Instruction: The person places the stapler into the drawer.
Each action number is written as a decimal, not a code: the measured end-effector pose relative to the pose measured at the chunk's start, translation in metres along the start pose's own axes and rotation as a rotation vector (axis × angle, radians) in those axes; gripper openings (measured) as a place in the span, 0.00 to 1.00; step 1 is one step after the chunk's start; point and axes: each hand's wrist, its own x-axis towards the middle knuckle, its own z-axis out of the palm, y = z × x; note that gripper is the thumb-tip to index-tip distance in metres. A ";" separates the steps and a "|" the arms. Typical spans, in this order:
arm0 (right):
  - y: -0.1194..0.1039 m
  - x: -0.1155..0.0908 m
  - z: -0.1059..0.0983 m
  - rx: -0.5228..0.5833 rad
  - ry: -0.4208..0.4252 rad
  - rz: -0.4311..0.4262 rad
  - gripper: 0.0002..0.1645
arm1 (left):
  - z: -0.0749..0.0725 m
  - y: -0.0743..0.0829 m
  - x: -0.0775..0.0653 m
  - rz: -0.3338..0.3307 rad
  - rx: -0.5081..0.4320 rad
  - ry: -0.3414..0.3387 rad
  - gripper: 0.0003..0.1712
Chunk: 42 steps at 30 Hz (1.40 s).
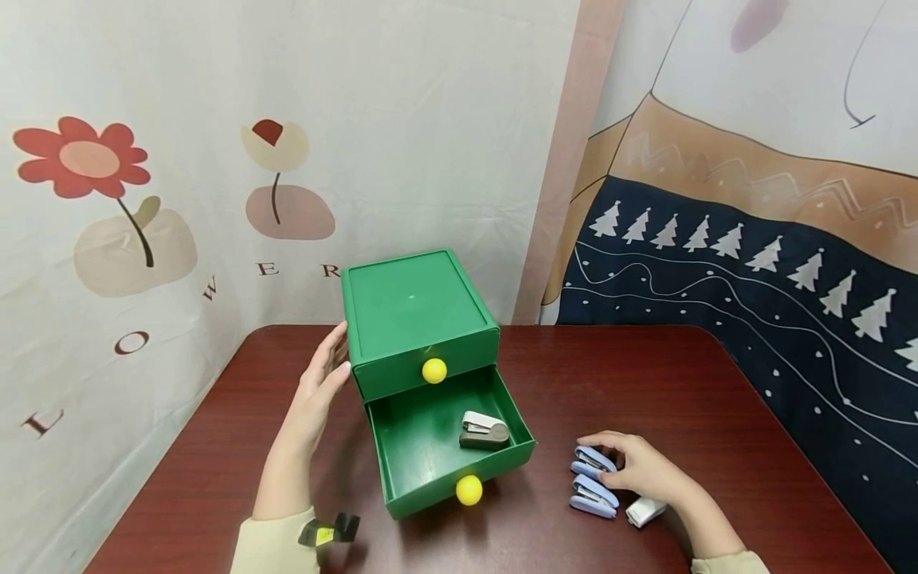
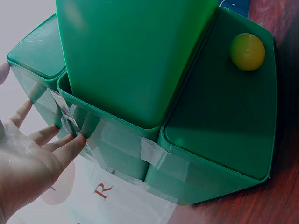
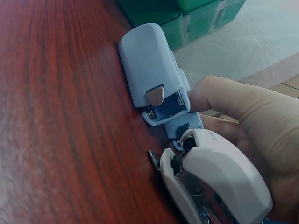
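A green drawer cabinet (image 1: 412, 303) with yellow ball knobs stands on the table, its middle drawer (image 1: 409, 458) pulled out. Inside that drawer lies a small white and dark grey stapler (image 1: 484, 431). My left hand (image 1: 323, 387) rests against the cabinet's left side with fingers extended, as the left wrist view also shows. On the right, my right hand (image 1: 641, 466) pinches the farther light blue stapler (image 1: 591, 460) between thumb and fingers. Nearer to me sits a second light blue stapler (image 1: 594, 498). A white stapler (image 3: 224, 172) lies beside them, partly under the right hand.
The dark red wooden table (image 1: 610, 383) carries everything. Behind it hang a white curtain (image 1: 430, 119) with flower prints and a navy cloth (image 1: 717, 303) with white trees. Clear tape (image 2: 154, 151) runs along the cabinet's side. A closed lower drawer (image 2: 219, 107) shows below the pulled-out one.
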 end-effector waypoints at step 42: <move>-0.065 0.016 -0.005 -0.087 0.289 -0.077 0.36 | 0.000 0.000 0.000 -0.003 -0.004 -0.003 0.31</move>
